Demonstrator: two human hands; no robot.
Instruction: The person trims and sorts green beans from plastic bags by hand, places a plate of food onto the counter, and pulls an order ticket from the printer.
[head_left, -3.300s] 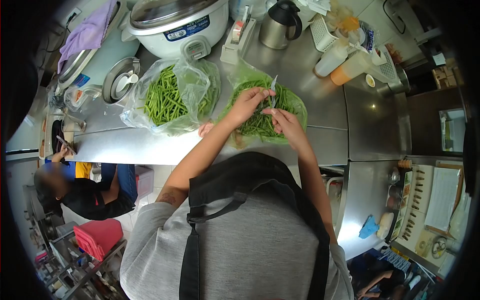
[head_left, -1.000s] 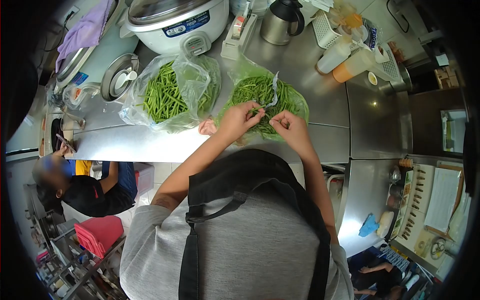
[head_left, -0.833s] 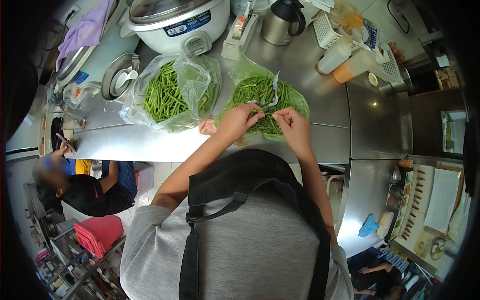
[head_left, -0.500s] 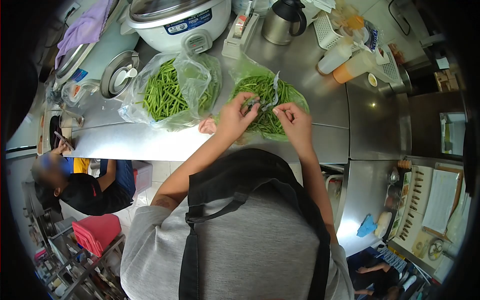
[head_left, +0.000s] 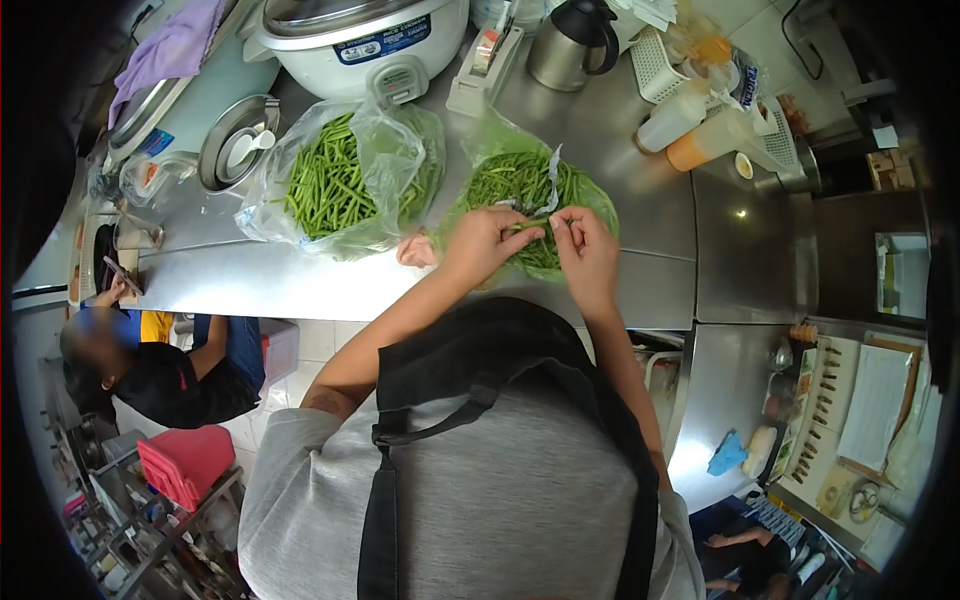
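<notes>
My left hand [head_left: 482, 242] and my right hand [head_left: 588, 258] are close together over the near side of a green plastic bag [head_left: 606, 205]. A short green bean [head_left: 537, 223] spans the small gap between my fingertips, pinched at both ends. Beneath them, the bag is full of thin green beans [head_left: 508, 178], with a crumpled pale strip [head_left: 553, 180] lying on top. To the left, a clear plastic bag [head_left: 262, 200] holds cut green bean pieces [head_left: 322, 180]. A pinkish crumpled item [head_left: 415, 251] rests by my left forearm.
A rice cooker [head_left: 365, 50], a tape dispenser [head_left: 485, 75] and a steel thermos jug [head_left: 570, 50] line the back of the steel counter [head_left: 640, 270]. Squeeze bottles [head_left: 700, 140] stand at right, metal bowls [head_left: 235, 150] at left. One person [head_left: 170, 370] sits at left with a phone.
My hands have come together and now hold a bean between them; before, they were apart over the bag. My left hand has shifted slightly nearer to me.
</notes>
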